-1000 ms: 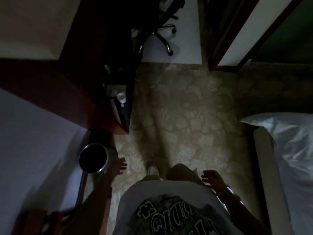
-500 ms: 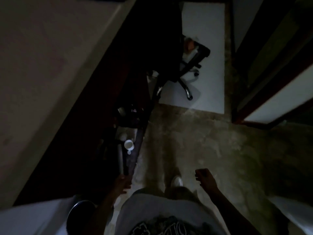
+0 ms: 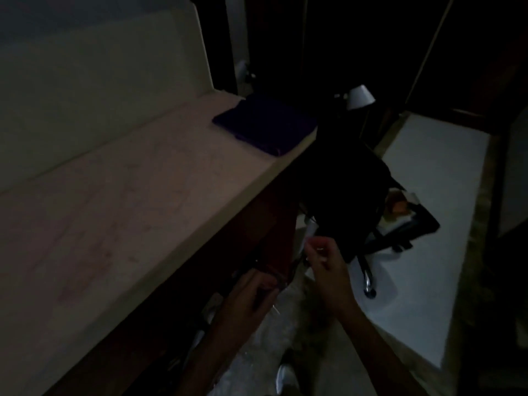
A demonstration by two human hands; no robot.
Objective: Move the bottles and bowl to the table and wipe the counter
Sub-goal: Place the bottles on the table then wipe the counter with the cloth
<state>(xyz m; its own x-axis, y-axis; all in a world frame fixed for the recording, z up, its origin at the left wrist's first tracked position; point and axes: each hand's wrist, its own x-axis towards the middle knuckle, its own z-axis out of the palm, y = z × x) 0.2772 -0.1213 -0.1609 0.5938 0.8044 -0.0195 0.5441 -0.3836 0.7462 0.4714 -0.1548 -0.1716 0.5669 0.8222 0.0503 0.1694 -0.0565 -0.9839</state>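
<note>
The view is very dark. A pale counter (image 3: 137,201) runs along the left, with a folded purple cloth (image 3: 265,124) at its far end. My left hand (image 3: 245,295) reaches to the edge of the dark open shelf (image 3: 200,318) under the counter; its fingers are curled and partly lost in shadow. My right hand (image 3: 323,258) hovers just right of it, fingers curled in, with nothing clearly in it. A few pale shapes (image 3: 210,308) lie in the shelf; I cannot tell whether they are bottles. No bowl is in view.
A black office chair (image 3: 400,227) stands close on the right on a white floor mat (image 3: 434,195). A white lamp shade (image 3: 360,97) is behind it. Patterned carpet (image 3: 271,338) and my shoe (image 3: 285,375) are below.
My view has swung up from the floor to the counter top. Both hands have risen and moved forward toward the shelf under the counter. The metal bin has left the view.
</note>
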